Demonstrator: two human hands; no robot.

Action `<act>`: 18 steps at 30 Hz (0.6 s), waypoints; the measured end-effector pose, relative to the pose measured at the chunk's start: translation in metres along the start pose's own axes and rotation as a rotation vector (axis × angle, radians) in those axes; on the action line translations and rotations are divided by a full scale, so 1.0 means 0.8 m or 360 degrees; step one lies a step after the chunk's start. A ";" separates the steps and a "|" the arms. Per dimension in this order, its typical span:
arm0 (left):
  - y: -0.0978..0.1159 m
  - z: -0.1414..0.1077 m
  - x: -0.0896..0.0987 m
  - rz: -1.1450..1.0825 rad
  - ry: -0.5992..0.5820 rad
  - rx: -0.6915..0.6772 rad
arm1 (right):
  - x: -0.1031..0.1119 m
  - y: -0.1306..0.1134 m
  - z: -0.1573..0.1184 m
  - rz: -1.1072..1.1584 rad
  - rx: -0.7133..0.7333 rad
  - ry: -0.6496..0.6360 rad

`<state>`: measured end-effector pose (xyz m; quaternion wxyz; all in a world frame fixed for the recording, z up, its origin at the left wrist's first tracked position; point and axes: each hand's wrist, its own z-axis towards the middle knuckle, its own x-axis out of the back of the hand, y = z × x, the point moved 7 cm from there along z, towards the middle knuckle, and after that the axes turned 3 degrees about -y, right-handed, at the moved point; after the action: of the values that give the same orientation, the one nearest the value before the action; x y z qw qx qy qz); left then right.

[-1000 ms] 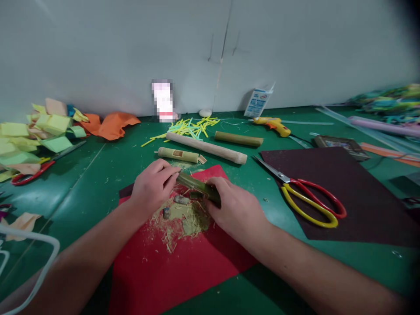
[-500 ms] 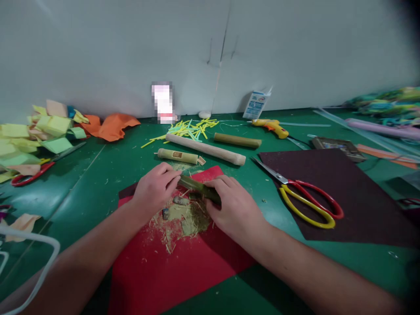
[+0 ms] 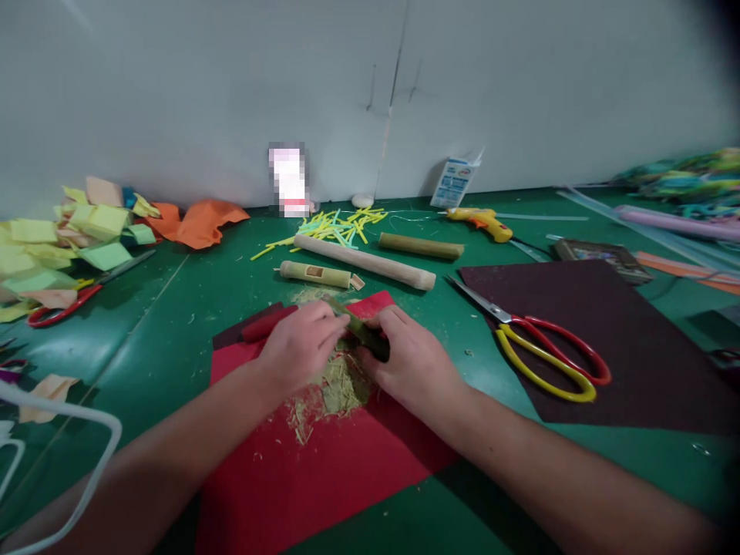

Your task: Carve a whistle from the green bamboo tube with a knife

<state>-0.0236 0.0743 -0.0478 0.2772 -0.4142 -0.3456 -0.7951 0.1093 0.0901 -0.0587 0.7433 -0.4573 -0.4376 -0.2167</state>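
Note:
A dark green bamboo piece [image 3: 365,333] slants between my hands above a red sheet [image 3: 324,478]. My right hand [image 3: 408,358] is wrapped round its near end. My left hand [image 3: 304,339] is closed at its far end, fingers pinched on something I cannot make out; a red handle [image 3: 263,325] sticks out behind this hand. Pale shavings [image 3: 341,385] lie on the red sheet below the bamboo. Just beyond are a light bamboo tube [image 3: 315,274] with a square hole, a long wooden stick [image 3: 364,260] and another bamboo piece [image 3: 421,247].
Scissors [image 3: 532,339] rest on a dark sheet [image 3: 624,370] at right. Behind are a yellow glue gun [image 3: 482,222], a carton [image 3: 456,183], a phone [image 3: 288,181] and yellow strips [image 3: 341,226]. Folded papers [image 3: 86,223] and red-handled scissors [image 3: 69,306] lie left; a white frame [image 3: 109,432] stands lower left.
My left hand has moved right, closer to my right hand, and the red handle now shows behind it. The bamboo piece is tilted more steeply.

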 end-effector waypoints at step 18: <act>-0.004 0.008 -0.004 0.0108 -0.0044 -0.0018 | 0.000 0.001 -0.002 -0.0075 -0.0094 -0.0042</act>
<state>-0.0213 0.0814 -0.0487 0.2967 -0.4382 -0.3307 -0.7814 0.1106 0.0894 -0.0596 0.7182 -0.4715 -0.4515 -0.2410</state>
